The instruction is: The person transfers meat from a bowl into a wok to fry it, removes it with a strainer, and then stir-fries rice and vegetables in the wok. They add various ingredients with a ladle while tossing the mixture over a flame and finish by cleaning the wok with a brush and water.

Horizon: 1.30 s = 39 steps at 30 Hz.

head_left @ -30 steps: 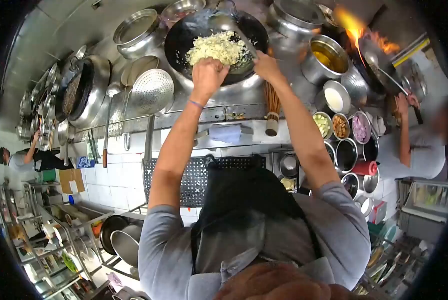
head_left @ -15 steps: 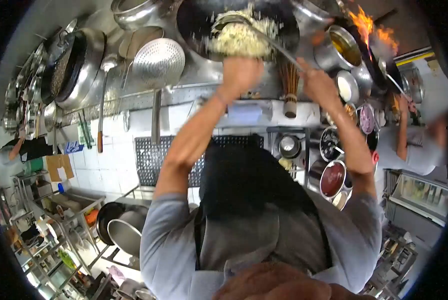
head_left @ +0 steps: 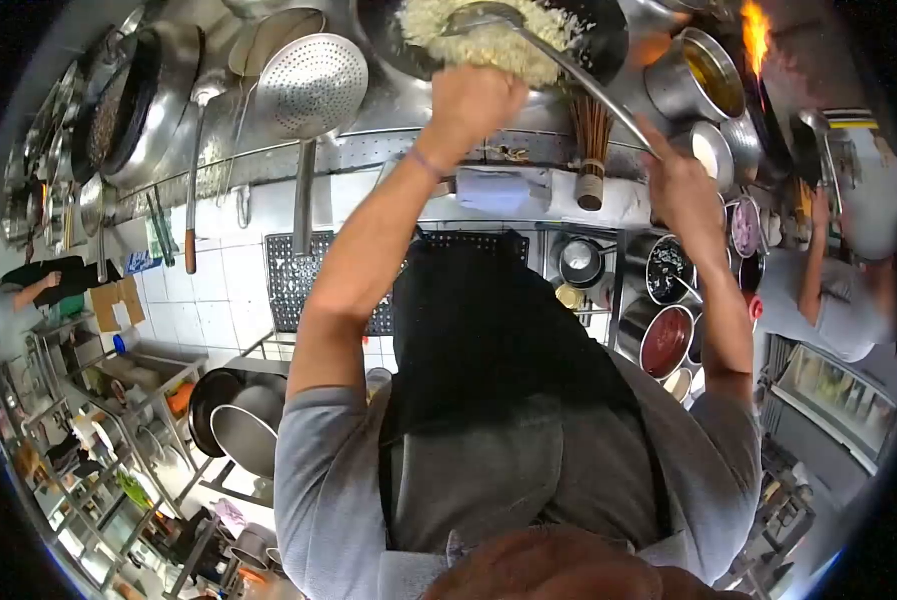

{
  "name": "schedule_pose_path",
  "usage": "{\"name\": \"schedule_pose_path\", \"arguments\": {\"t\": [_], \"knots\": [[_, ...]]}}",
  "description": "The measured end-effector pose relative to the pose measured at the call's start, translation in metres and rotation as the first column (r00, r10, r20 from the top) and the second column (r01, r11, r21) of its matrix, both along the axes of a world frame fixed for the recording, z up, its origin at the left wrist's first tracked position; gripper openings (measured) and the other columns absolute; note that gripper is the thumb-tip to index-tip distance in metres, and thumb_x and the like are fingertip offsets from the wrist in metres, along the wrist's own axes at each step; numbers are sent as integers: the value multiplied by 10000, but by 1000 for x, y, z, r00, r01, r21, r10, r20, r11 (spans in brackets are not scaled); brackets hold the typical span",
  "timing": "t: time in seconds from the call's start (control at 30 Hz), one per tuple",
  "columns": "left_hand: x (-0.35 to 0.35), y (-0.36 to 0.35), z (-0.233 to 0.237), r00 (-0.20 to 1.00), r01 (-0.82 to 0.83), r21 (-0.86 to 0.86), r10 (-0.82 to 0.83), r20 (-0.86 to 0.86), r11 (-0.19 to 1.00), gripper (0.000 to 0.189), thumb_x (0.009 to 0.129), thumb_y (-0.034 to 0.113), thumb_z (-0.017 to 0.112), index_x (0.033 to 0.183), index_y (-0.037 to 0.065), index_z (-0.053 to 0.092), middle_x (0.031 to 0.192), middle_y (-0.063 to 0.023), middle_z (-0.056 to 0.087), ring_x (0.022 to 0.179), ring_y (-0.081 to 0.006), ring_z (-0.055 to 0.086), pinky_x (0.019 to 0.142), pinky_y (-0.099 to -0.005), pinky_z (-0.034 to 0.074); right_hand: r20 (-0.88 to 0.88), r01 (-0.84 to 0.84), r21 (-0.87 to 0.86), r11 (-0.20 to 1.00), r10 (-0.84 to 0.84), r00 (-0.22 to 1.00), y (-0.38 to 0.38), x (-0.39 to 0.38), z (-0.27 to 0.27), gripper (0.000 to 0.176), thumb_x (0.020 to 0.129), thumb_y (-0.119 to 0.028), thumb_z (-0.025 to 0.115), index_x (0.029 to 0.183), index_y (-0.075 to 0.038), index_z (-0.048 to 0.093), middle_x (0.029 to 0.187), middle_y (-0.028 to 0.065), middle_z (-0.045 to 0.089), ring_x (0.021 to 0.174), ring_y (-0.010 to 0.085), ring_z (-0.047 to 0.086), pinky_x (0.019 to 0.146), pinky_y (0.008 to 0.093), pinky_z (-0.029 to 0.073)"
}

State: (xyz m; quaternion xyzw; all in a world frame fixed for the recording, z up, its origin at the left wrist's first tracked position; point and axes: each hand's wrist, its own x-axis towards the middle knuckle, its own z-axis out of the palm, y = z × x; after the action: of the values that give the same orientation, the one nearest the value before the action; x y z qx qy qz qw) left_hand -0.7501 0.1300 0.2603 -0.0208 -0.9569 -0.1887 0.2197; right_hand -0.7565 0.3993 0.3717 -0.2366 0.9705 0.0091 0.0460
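Observation:
At the top centre a large dark wok [head_left: 609,40] holds pale fried rice [head_left: 514,55]. My left hand [head_left: 474,105] is closed at the wok's near rim; its fingers hide what they grip. My right hand [head_left: 681,185] is wrapped round the long handle of a metal ladle [head_left: 579,72], whose bowl lies on the rice. A bundle of thin brown sticks [head_left: 591,150] stands between the two hands, below the wok. A folded pale cloth [head_left: 499,188] lies just below my left hand.
Left of the wok lies a perforated strainer [head_left: 314,85]. On the right are a pot of yellow liquid [head_left: 707,75], flames [head_left: 756,38] and a pot of red sauce [head_left: 667,340]. A co-worker [head_left: 834,290] stands at the far right, another person [head_left: 29,290] at the far left.
The wok and counter sit higher in view. The rice is spread wider in the wok. My right hand and the ladle handle have shifted right; my left hand remains at the near rim.

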Motion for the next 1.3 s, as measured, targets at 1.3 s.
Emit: {"name": "schedule_pose_path", "arguments": {"t": [1.3], "knots": [[-18,-25,31,994,-68,59,73,-85,996,342,842,309,575,605,87,681,598,-162,629,540,-350,635,542,-471,525,54,44,-123,991,-37,998,-1,-20,-8,451,908,-176,616,1339,-301,568,1110,169,666,938,417,642,826,497,510]]}}
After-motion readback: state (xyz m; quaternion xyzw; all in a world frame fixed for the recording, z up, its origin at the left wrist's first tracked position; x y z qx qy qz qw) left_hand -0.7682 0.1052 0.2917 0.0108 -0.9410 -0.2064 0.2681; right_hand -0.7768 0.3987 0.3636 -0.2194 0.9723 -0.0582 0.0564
